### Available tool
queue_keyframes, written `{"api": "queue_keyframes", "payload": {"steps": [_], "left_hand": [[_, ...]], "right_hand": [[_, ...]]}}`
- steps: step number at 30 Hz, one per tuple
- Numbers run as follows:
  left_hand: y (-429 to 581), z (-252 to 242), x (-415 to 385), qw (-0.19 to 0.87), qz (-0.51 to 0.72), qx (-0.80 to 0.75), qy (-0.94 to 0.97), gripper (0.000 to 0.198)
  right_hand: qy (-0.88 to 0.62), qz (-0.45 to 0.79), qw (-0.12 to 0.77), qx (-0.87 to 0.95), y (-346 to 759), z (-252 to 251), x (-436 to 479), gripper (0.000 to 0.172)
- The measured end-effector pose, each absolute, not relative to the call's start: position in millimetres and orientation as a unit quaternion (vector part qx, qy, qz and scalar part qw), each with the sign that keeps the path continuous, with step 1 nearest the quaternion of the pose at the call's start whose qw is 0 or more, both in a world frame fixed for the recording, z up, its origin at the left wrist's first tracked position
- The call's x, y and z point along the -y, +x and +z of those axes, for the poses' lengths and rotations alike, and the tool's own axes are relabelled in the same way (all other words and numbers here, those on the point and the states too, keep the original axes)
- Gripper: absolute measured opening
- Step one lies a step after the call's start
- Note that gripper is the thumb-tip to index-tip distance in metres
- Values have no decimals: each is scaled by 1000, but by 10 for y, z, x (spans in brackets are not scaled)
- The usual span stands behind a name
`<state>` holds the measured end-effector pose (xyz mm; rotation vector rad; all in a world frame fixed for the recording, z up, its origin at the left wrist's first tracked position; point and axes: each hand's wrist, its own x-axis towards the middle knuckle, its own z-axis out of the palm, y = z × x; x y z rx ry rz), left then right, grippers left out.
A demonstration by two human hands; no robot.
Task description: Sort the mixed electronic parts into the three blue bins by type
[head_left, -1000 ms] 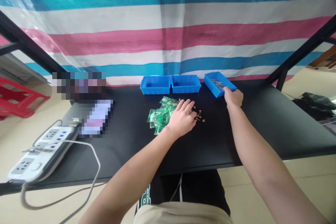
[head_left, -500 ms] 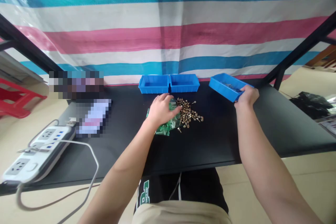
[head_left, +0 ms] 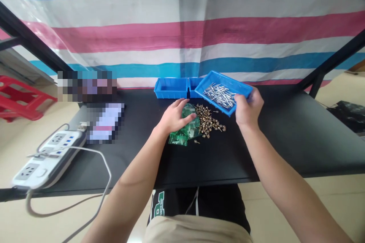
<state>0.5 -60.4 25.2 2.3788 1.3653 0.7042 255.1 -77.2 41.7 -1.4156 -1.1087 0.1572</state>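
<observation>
My right hand (head_left: 248, 107) grips the right end of a blue bin (head_left: 238, 83), which is lifted and tilted toward me. Inside it lie many thin silvery nail-like pieces (head_left: 219, 95). My left hand (head_left: 177, 117) has its fingers spread over green plastic packets (head_left: 182, 136) on the table; whether it presses on them I cannot tell. Right beside the packets is a loose pile of small brass-coloured, round-headed pins or screws (head_left: 209, 121). Behind stand a blue bin (head_left: 172, 90) and another blue bin (head_left: 193, 87), partly hidden by the lifted one.
On the black table (head_left: 134, 167), a white power strip (head_left: 42, 163) with a grey cable lies at the left, near a blurred flat item (head_left: 107, 123). A striped sheet (head_left: 128, 38) hangs behind. Black frame bars (head_left: 316, 79) rise at both sides.
My right hand has swung the bin leftward, now in front of the rear right bin and tipped so its contents show. My left hand stays over the green packets.
</observation>
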Motion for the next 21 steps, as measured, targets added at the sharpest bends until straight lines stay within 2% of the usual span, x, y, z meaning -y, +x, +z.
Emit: {"api": "queue_keyframes", "payload": {"steps": [4,7,15,18,21], "left_hand": [[17,265,606,161,255,-476,826,68],[-53,265,604,179,265,-466,825,65],[-108,175,763,179,212,-512,813,104],[-68,134,771,161,207,-520,813,110],[-53,98,751,152,224,-519,811,107]], "right_hand": [[-528,-30,625,574,2300,328,877,40],[-470,-114,609,628,2195,278,890,40],[-382,-183,557,714,2072,188,912,49],[-364,-192,541,733,2066,166,910,50],[-354,-209,519,749,2092,147,901,51]]}}
